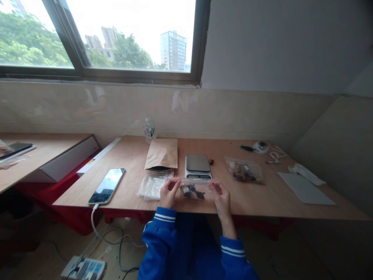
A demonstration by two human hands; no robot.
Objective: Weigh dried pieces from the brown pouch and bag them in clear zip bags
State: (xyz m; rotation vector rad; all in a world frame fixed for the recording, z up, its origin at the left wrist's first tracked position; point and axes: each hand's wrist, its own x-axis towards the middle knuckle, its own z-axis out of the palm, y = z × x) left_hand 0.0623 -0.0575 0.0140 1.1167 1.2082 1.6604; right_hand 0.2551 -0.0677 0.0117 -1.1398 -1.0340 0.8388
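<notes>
While I sit at a plywood table, my two hands hold a small clear zip bag between them, just above the table's near edge. My left hand pinches the bag's left end and my right hand pinches its right end, so the hands are apart with the bag stretched between. The bag's long axis runs left to right, across my body, and its top strip faces away from me. Dark small pieces sit inside; a pale tag among them is too small to read.

Just beyond the bag stands a digital kitchen scale, its display too small to read. To its left lies a brown paper pouch, with a stack of empty clear bags just in front of it. A water bottle with a blue and white label, its writing unreadable, stands at the back edge. A smartphone on a white cable lies near the left edge, screen up.

To the right of the scale lies a second filled zip bag, well apart from my hands. Beyond it are a green-handled screwdriver and a tape roll. A grey sheet lies near the right edge. Bare wood stays open between my right hand and that sheet.
</notes>
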